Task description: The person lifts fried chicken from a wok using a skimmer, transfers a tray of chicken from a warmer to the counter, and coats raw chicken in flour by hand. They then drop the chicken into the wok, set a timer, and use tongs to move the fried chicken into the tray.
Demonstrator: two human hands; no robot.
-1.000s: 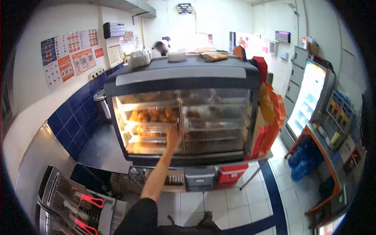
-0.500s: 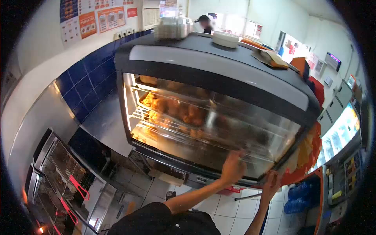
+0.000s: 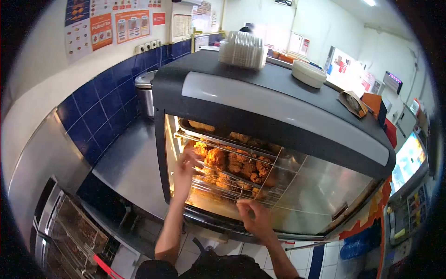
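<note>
My left hand (image 3: 186, 165), slightly blurred, is raised at the left side of the lit display warmer (image 3: 278, 104), fingers apart and nothing visible in it. Behind its fingers, browned fried chicken (image 3: 237, 163) lies on a tray, with more pieces above and below on wire racks (image 3: 290, 169). My right hand (image 3: 253, 216) is at the lower middle of the warmer's front, below the chicken. Its thumb and fingers are curled together at the tips; what they hold, if anything, is too small to make out.
Clear plastic containers (image 3: 242, 50), a white round stack (image 3: 309, 74) and a paper packet (image 3: 353, 103) rest on the warmer's top. A steel counter (image 3: 127, 158) and metal bin (image 3: 147, 93) stand left, with a red-handled fryer basket (image 3: 104, 266) lower left. A person's head is partly visible behind.
Both hands have moved left along the warmer's front, the left one also upward. The camera view has shifted, and the chicken shows more clearly. The person behind is now mostly hidden.
</note>
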